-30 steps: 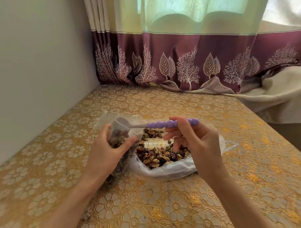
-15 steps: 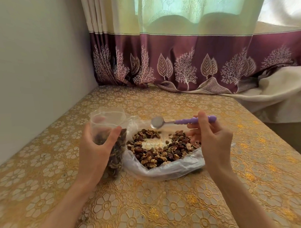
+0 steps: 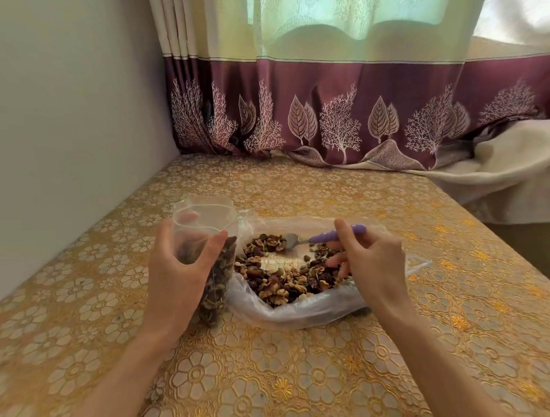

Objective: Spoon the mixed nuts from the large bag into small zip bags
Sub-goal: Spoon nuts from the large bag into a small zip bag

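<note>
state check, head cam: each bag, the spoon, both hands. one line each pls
small zip bag: upright, mouth open, partly filled with nuts
large bag: lying open on the table, nuts inside
spoon: bowl down among the nuts in the large bag
left hand: grips the small zip bag
right hand: pinches the spoon's purple handle

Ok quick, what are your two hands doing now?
Left hand: closed around the small zip bag.
Right hand: closed, pinching the purple spoon.
</note>
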`<action>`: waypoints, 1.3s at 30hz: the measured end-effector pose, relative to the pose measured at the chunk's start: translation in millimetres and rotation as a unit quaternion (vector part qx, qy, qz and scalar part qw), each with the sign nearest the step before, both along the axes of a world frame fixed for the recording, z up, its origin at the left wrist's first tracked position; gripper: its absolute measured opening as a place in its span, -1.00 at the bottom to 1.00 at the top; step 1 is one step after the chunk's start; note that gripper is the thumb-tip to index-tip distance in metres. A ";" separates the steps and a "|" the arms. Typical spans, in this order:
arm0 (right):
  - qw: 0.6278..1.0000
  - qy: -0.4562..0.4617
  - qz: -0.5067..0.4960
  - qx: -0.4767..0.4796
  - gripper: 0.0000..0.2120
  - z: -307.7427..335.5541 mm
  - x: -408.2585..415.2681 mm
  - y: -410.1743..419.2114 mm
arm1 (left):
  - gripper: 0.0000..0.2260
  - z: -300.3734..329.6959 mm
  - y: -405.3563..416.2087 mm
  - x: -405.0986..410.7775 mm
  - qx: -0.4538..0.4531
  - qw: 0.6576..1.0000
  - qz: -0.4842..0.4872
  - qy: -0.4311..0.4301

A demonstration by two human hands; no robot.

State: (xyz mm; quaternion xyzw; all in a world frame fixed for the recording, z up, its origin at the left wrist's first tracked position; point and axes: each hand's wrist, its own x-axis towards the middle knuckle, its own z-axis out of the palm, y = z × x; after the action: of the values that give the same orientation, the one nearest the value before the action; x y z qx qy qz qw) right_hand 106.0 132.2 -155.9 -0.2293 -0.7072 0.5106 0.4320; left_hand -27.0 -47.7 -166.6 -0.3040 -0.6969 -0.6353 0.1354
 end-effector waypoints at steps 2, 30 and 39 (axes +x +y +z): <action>0.999 -0.017 0.034 -0.026 -0.73 0.7 -1.8 -2.8 | -0.58 0.6 0.3 0.7 0.000 1.000 0.001 -0.001; 0.975 0.166 0.067 -0.132 -0.71 24.1 11.6 -7.5 | -0.66 7.8 3.5 8.8 -0.112 0.991 -0.071 -0.003; 0.968 0.163 0.181 -0.059 -0.72 30.2 11.4 -28.0 | -0.61 3.5 4.0 7.8 -0.091 0.994 -0.065 -0.015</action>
State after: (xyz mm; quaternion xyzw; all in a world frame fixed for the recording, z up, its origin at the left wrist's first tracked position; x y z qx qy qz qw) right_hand 117.3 104.2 -125.6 -0.0363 -0.6256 0.6518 0.4272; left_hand -19.2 -43.7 -163.1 -0.3502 -0.7325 -0.5813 0.0547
